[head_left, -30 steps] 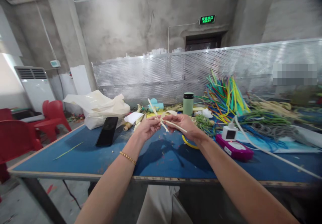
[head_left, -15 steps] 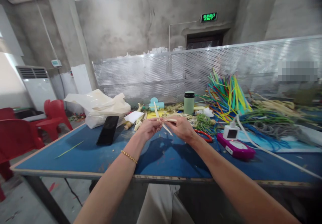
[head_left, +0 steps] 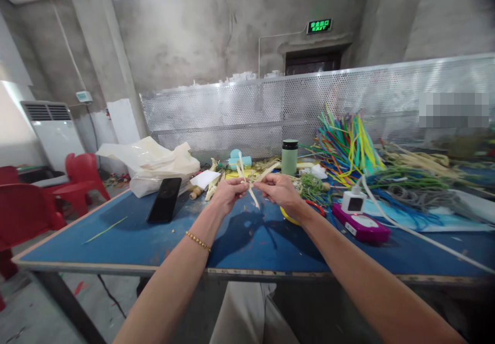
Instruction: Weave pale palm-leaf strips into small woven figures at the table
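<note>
Above the middle of the blue table, my left hand (head_left: 231, 192) is closed in a pinch on pale, flat plant-fibre strips (head_left: 253, 197). They cross at the fingertips, with ends sticking up and hanging down. Close by on the right, my right hand (head_left: 280, 190) pinches another pale strip (head_left: 270, 169) that slants up to the right from its fingers. Whether the strips are joined between the hands is too small to tell. Under my right wrist lie red-and-yellow handles (head_left: 290, 216), partly hidden by the forearm.
On the left of the blue table (head_left: 127, 241) lie a black phone (head_left: 164, 199) and a plastic bag (head_left: 154, 163). A green bottle (head_left: 290, 157) stands behind my hands. To the right are colourful strips (head_left: 359, 148), a purple box (head_left: 361, 224) with a white charger (head_left: 353, 201), and a cable.
My right hand has turned and drawn slightly away from the left. Its strip now points up and right. More of the yellow handle shows under my right wrist.
</note>
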Available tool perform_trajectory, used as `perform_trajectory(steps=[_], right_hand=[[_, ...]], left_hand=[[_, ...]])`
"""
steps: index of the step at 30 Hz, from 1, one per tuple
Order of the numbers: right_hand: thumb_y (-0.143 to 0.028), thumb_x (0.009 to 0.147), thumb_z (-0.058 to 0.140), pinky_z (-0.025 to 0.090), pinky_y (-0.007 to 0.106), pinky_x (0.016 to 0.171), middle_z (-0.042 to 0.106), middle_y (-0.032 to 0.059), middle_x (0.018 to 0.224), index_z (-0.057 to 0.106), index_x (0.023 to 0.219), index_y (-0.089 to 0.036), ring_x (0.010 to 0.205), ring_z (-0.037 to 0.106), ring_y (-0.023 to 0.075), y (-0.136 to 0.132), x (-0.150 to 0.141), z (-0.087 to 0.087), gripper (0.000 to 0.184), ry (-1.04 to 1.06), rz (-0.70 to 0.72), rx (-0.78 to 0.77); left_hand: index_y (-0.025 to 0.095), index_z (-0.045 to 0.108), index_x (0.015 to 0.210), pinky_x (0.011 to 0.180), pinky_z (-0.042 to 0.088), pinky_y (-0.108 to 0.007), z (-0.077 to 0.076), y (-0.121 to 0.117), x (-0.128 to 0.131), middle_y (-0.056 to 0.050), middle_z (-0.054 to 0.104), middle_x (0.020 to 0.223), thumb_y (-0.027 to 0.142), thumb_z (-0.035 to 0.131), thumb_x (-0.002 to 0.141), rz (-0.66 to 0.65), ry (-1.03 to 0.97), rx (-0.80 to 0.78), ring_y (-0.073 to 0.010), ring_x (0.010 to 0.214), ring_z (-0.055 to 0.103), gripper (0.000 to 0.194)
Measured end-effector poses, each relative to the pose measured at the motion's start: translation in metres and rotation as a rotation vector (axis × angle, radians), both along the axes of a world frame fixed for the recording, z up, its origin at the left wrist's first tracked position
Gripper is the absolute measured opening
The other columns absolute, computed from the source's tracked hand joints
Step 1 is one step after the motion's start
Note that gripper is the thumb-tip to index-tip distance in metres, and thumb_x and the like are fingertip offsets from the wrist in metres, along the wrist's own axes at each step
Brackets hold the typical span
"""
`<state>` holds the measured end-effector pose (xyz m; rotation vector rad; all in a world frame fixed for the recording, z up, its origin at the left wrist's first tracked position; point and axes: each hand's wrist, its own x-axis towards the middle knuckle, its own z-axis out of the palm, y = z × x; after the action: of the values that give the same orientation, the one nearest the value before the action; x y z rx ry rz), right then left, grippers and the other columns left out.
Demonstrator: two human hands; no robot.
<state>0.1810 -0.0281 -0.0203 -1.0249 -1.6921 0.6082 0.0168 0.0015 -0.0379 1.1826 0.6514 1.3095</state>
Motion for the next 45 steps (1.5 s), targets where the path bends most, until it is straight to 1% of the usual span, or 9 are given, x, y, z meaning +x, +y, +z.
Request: perform_trajectory(steps=[3,9,15,20,22,28,31,39,45], right_hand=[[-0.037,0.076,0.061,0.030,0.022,0.040,0.051,-0.0025,0.045,0.057,0.057,-0.015,0.037,0.040,0.0080,0.002,0.000,-0.001,0.028,-0.118,-0.046,0.042],[-0.027,0.083,0.055,0.033,0.025,0.056,0.056,0.0014,0.049,0.053,0.048,-0.016,0.051,0.048,0.0114,0.010,0.000,-0.005,0.037,-0.479,-0.210,0.318],[-0.032,0.081,0.060,0.033,0.024,0.055,0.060,0.0002,0.056,0.063,0.064,-0.016,0.054,0.050,0.0121,0.016,0.001,-0.010,0.023,-0.404,-0.155,0.300],[-0.030,0.075,0.065,0.040,0.027,0.064,0.065,0.0040,0.068,0.064,0.061,-0.017,0.068,0.056,0.0159,0.019,0.007,-0.008,0.019,-0.347,-0.152,0.398],[-0.029,0.074,0.064,0.041,0.026,0.062,0.064,0.0036,0.065,0.063,0.060,-0.017,0.065,0.056,0.0153,0.018,0.008,-0.007,0.019,-0.320,-0.113,0.346],[-0.030,0.076,0.059,0.042,0.023,0.044,0.057,-0.0017,0.052,0.053,0.067,-0.018,0.044,0.054,0.0120,0.007,0.000,-0.007,0.016,-0.104,0.062,-0.053],[-0.032,0.078,0.055,0.037,0.022,0.038,0.050,-0.0045,0.046,0.049,0.067,-0.019,0.038,0.048,0.0113,0.006,-0.003,-0.008,0.018,-0.093,0.055,-0.082],[-0.035,0.076,0.062,0.042,0.024,0.055,0.058,0.0002,0.063,0.060,0.067,-0.015,0.058,0.052,0.0117,0.011,0.003,-0.006,0.022,-0.155,0.145,0.177],[-0.027,0.078,0.066,0.043,0.035,0.082,0.064,0.0070,0.089,0.071,0.078,-0.019,0.087,0.057,0.0203,0.012,0.008,-0.006,0.010,-0.375,0.013,0.478]], left_hand=[[0.008,0.071,0.076,0.049,0.030,-0.022,0.000,-0.002,0.002,0.001,0.056,0.053,0.016,0.081,0.049,0.053,0.028,0.037,-0.0051,0.046,0.043,0.030],[0.008,0.070,0.075,0.050,0.032,-0.022,0.003,-0.008,0.005,0.002,0.056,0.052,0.014,0.076,0.052,0.148,0.126,0.107,-0.0057,0.046,0.043,0.024],[0.009,0.068,0.076,0.049,0.034,-0.021,0.001,-0.008,0.009,0.004,0.055,0.049,0.008,0.071,0.055,0.168,0.214,0.157,-0.0059,0.045,0.044,0.022],[0.008,0.068,0.081,0.049,0.035,-0.022,-0.001,-0.006,0.008,0.001,0.058,0.055,0.008,0.073,0.055,0.106,0.225,0.142,-0.0065,0.047,0.046,0.027],[0.007,0.067,0.085,0.049,0.035,-0.022,-0.001,-0.006,0.007,0.003,0.056,0.053,0.008,0.073,0.057,0.069,0.226,0.144,-0.0062,0.047,0.046,0.029],[0.007,0.063,0.092,0.049,0.035,-0.022,0.001,-0.009,0.004,0.004,0.055,0.052,0.010,0.078,0.056,-0.002,0.228,0.140,-0.0070,0.047,0.048,0.039],[0.006,0.062,0.096,0.051,0.036,-0.023,0.001,-0.009,0.003,0.002,0.057,0.054,0.013,0.079,0.058,-0.023,0.209,0.133,-0.0076,0.048,0.050,0.042],[0.007,0.063,0.089,0.050,0.035,-0.023,0.002,-0.008,0.001,0.002,0.057,0.052,0.008,0.075,0.061,0.014,0.123,0.051,-0.0069,0.045,0.048,0.029],[0.007,0.064,0.083,0.051,0.036,-0.022,0.002,-0.004,-0.001,0.000,0.059,0.058,0.004,0.075,0.059,-0.022,-0.012,-0.038,-0.0072,0.048,0.050,0.027]])
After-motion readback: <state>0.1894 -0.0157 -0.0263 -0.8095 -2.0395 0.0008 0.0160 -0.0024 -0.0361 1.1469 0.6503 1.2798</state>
